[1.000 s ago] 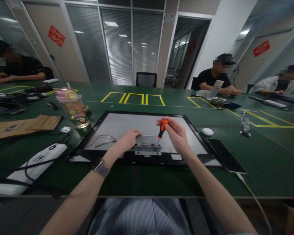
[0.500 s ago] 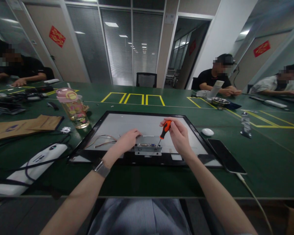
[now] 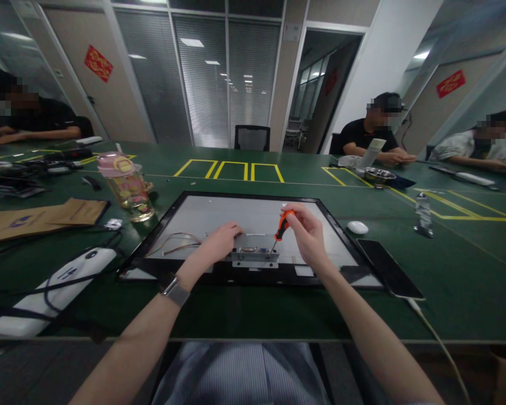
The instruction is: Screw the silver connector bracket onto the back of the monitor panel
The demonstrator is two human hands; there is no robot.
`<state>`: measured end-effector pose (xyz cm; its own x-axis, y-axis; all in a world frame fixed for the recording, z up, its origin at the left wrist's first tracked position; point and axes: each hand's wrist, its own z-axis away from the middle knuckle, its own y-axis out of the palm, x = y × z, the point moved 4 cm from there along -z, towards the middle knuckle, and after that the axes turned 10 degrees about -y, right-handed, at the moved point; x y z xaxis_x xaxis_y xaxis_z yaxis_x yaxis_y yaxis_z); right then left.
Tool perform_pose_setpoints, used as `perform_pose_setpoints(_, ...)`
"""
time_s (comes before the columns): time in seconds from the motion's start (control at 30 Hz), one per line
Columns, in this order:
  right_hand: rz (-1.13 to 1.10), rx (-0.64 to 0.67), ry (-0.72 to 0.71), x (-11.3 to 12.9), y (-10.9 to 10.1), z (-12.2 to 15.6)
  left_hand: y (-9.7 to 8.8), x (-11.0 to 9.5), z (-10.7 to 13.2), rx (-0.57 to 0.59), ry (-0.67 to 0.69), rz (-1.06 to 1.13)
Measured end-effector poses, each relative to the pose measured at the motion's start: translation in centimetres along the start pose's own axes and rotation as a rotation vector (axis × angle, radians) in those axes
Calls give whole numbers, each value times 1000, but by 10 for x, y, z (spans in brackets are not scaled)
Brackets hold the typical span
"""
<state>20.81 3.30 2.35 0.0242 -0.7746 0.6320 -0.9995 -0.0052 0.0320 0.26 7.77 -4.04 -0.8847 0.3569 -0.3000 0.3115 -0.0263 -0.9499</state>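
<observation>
A flat display panel (image 3: 240, 208) with a black frame lies on the table before me, its pale back facing up. Near its front edge sits a metal bracket (image 3: 255, 262) with video ports and a circuit board behind it. My left hand (image 3: 220, 243) is bent over the bracket's left end, fingers curled at the board; its thumb is hidden. In my right hand (image 3: 308, 232) is an orange and black screwdriver (image 3: 283, 226), pinched by the handle and tilted. The tip reaches the bracket's right end. Thin cables (image 3: 179, 241) lie on the panel, left of my left hand.
A white power strip (image 3: 63, 287), paper bag (image 3: 34, 218) and pink-lidded bottle (image 3: 129, 188) stand left. On the right are a phone (image 3: 388, 267) with a cable, a white case (image 3: 357, 227) and a metal bowl (image 3: 379, 177). Several people sit across the table.
My right hand's fingers have shifted slightly around the screwdriver's handle, and the handle has turned a little. The left hand and the panel look unmoved.
</observation>
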Motion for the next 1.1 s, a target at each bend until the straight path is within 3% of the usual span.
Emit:
perform_pose_setpoints(0.17, -70, 57, 38, 2, 4, 1, 0, -1, 0, 4, 3, -7)
perform_pose_setpoints(0.4, 126, 16, -54, 8, 1, -1, 1, 1, 0, 19, -22, 6)
perform_pose_setpoints(0.6, -79, 71, 23, 3, 4, 1, 0, 0, 1, 0, -9, 4)
perform_pose_setpoints(0.7, -30, 72, 46, 3, 4, 2, 0, 0, 0, -6, -5, 12)
perform_pose_setpoints(0.9, 121, -7, -47, 8, 0, -2, 0, -1, 0, 3, -3, -1)
perform_pose_setpoints(1.1, 36, 44, -7, 3, 0, -1, -3, -3, 1, 16, -19, 2)
